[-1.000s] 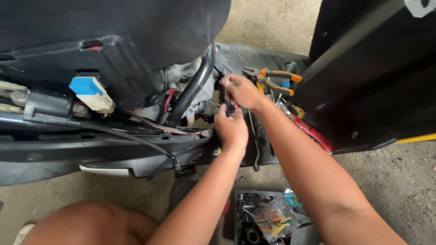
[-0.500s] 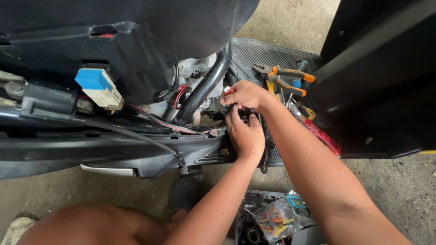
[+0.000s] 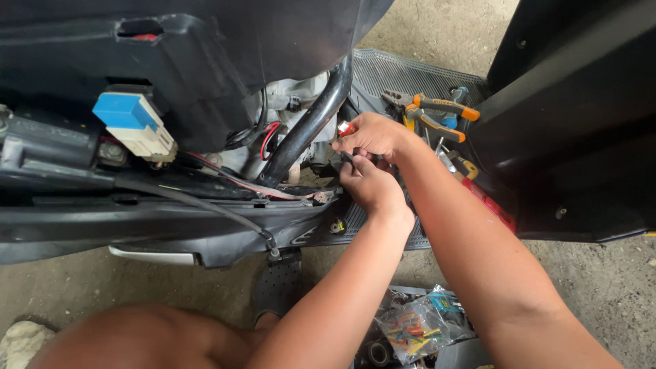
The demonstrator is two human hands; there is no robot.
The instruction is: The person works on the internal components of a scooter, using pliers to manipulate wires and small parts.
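1. Bare concrete floor (image 3: 615,294) lies under a stripped scooter, whose black body panels (image 3: 225,48) fill the upper left of the view.
2. A black frame tube (image 3: 311,126) slants down through the opened bay, with red and black wires (image 3: 263,140) just beside it.
3. The right hand (image 3: 372,137) is closed in a narrow pinch on a small red-tipped connector (image 3: 346,128), which sits right beside the frame tube (only its tip shows past the fingers).
4. The left hand (image 3: 372,188) is just below the right one, touching it, fingers curled toward the same spot; whether its grip holds anything cannot be told.
5. On the ribbed footboard (image 3: 403,72) behind the hands lie orange-handled pliers (image 3: 434,113).
6. A blue and cream box (image 3: 133,123) sits at the far left of the bay, well apart from the hands.
7. Near the bottom edge, a clear bag of coloured pieces (image 3: 417,328) rests between the forearms.
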